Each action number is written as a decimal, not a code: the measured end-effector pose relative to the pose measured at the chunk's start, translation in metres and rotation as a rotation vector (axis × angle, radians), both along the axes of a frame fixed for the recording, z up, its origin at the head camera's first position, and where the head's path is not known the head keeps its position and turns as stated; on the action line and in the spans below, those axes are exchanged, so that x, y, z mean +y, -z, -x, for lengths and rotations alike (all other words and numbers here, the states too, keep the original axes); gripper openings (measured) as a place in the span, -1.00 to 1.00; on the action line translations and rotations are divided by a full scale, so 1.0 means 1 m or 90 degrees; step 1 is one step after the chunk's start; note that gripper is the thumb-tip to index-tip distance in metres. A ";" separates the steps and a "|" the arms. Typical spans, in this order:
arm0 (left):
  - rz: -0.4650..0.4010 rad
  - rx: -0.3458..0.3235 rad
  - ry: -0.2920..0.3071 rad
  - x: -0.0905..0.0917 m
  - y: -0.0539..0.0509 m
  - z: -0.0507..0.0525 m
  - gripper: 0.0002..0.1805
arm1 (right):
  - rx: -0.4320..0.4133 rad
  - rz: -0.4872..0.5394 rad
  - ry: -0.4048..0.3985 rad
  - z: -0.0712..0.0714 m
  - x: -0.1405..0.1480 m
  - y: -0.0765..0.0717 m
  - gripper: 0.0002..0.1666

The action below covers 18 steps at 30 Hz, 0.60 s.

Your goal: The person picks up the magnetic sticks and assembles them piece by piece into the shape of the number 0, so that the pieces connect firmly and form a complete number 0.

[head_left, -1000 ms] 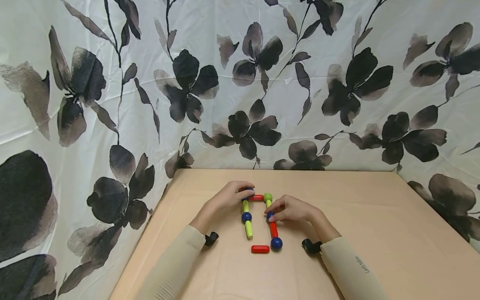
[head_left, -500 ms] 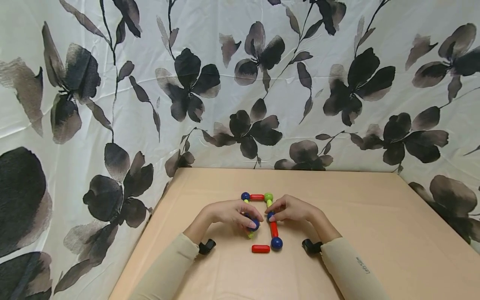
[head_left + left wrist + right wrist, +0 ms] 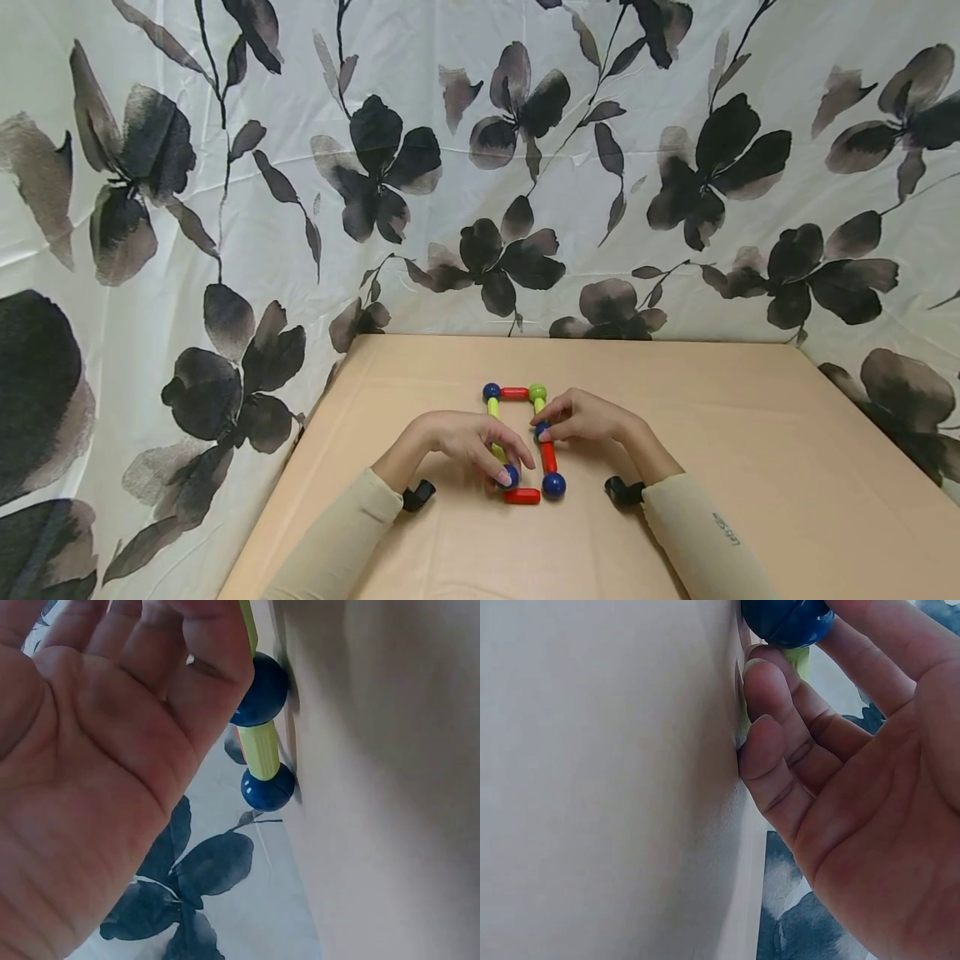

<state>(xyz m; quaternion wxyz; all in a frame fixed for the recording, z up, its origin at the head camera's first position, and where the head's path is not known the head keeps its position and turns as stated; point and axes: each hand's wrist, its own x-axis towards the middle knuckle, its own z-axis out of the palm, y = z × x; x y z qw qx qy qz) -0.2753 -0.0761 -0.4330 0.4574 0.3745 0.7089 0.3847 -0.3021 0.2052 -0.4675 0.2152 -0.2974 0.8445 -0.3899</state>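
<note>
My left hand [image 3: 472,444] pinches a blue ball [image 3: 509,477] at the near end of the left-side yellow-green rod [image 3: 498,452]. Beyond it, another yellow-green rod [image 3: 492,407] runs to the far-left blue ball [image 3: 491,392]; the head view hides the ball between them, but a blue ball [image 3: 264,688] shows beside my fingers in the left wrist view. My right hand [image 3: 588,417] pinches the blue ball [image 3: 542,431] midway along the right side. A red rod [image 3: 549,457] joins that ball to a near-right blue ball [image 3: 554,486].
At the far side, a red rod [image 3: 514,393] meets a green ball [image 3: 537,392]. A loose-looking red rod [image 3: 522,497] lies at the near side, between the two near balls. The beige table [image 3: 712,433] ends at a floral cloth [image 3: 600,192].
My left hand has come from the far-left corner toward me with a blue ball, now at the near end of the left-side rods. My right hand has stayed on its ball.
</note>
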 end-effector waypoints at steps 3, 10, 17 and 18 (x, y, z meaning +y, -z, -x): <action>-0.003 0.016 0.007 0.000 0.000 0.000 -0.59 | -0.004 0.002 -0.001 0.000 0.000 0.000 -0.68; 0.013 0.050 0.011 0.000 0.002 -0.001 -0.58 | -0.013 0.006 -0.002 0.000 -0.001 0.000 -0.67; 0.038 0.148 0.014 0.000 0.002 -0.003 -0.71 | -0.008 -0.003 0.002 0.000 -0.001 0.000 -0.67; 0.042 0.164 0.015 0.001 0.002 -0.003 -0.73 | -0.008 -0.004 0.003 0.000 -0.001 -0.001 -0.67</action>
